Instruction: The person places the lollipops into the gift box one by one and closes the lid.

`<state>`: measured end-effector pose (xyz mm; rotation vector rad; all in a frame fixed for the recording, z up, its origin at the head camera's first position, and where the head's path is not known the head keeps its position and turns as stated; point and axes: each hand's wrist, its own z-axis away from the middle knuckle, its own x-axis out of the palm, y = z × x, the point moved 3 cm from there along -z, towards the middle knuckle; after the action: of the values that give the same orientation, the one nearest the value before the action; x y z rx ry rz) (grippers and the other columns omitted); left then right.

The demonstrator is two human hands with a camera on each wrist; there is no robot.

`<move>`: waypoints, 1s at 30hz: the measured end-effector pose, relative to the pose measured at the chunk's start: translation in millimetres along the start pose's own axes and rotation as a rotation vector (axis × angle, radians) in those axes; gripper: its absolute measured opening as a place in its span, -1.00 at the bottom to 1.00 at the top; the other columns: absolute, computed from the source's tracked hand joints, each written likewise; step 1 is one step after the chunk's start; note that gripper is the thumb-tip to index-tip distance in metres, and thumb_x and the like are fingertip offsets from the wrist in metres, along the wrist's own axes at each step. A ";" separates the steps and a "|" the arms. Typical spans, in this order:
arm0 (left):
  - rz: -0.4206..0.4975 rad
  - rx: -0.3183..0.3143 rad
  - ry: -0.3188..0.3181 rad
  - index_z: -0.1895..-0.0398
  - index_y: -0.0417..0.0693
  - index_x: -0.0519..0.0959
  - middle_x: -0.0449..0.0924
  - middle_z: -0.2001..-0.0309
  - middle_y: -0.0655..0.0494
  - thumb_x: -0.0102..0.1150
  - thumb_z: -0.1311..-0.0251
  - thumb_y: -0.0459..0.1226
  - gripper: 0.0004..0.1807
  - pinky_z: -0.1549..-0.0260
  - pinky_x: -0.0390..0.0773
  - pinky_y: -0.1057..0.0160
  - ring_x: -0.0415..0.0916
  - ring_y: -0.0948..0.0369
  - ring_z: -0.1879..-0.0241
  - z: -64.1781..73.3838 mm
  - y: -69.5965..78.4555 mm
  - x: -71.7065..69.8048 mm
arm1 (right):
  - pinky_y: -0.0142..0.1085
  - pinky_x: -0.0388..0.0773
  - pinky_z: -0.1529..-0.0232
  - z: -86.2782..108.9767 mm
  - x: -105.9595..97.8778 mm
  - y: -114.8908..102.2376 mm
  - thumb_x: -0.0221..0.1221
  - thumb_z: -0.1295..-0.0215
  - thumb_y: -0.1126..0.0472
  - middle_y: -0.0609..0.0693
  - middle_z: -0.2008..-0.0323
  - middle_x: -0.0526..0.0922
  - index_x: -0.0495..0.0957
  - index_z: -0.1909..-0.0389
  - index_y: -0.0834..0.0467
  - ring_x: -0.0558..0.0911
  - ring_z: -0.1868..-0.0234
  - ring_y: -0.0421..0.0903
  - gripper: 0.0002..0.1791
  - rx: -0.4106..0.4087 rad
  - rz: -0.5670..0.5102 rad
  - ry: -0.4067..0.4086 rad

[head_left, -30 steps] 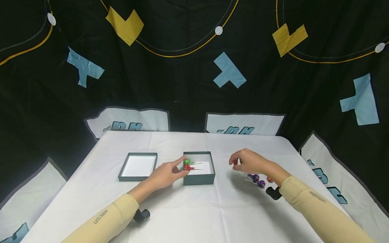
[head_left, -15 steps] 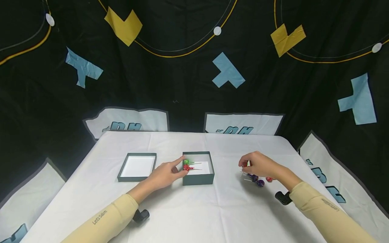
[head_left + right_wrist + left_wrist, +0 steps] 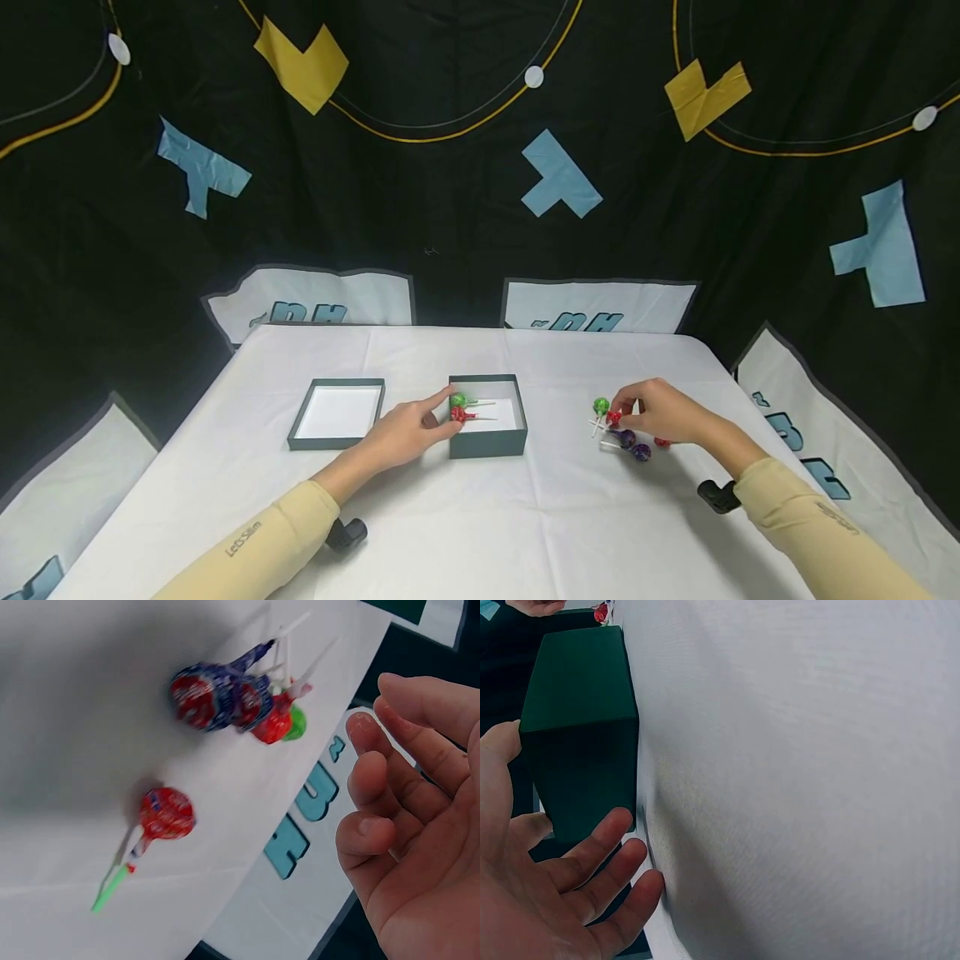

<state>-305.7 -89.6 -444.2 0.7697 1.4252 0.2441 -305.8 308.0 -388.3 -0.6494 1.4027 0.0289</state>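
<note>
My left hand (image 3: 406, 431), spread, touches the box (image 3: 489, 445), seemingly to steady it. My right hand (image 3: 663, 410) curves loosely, empty, by a red lollipop (image 3: 271, 729).

- The head view is taken from above the near side of the surface (image 3: 465, 533), faced forward and downward; both the left grip (image 3: 408, 433) and the right grip (image 3: 667, 411) are taken in, with the dark backdrop (image 3: 450, 225) behind.
- The left wrist view is taken from close by the left grip, low and turned on its side, so that the surface is stood along the right of the frame; the box (image 3: 488, 444) is faced at close range.
- The right wrist view is taken beside the right grip, also rotated, and aimed across the lollipops (image 3: 641, 452) from nearby.
- The box is shared by the head and left wrist views; the lollipops are shared by the head and right wrist views.
</note>
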 end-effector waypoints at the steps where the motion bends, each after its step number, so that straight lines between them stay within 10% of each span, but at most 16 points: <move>1: 0.002 0.001 0.000 -0.54 0.22 0.27 0.61 0.35 0.18 0.18 -0.29 0.22 -0.20 0.44 0.43 0.22 0.44 0.26 0.45 0.1 -0.2 0.0 | -0.35 0.49 0.39 1.1 0.2 2.3 0.35 -0.26 0.27 -0.15 0.35 0.64 0.72 0.16 0.12 0.49 0.38 -0.15 -0.85 0.002 -0.001 0.002; 30: -0.010 -0.007 -0.004 -0.55 0.26 0.25 0.62 0.33 0.17 0.16 -0.27 0.26 -0.18 0.47 0.43 0.23 0.44 0.27 0.46 0.9 -0.2 0.1 | -0.36 0.38 0.44 33.6 5.5 54.7 0.38 -0.16 0.31 -0.14 0.44 0.58 0.70 0.19 0.19 0.42 0.45 -0.17 -0.81 0.066 -0.035 0.077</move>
<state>-304.9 -89.9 -444.4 0.7574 1.4232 0.2398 -295.9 365.9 -414.5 -0.6259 1.4595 -0.0708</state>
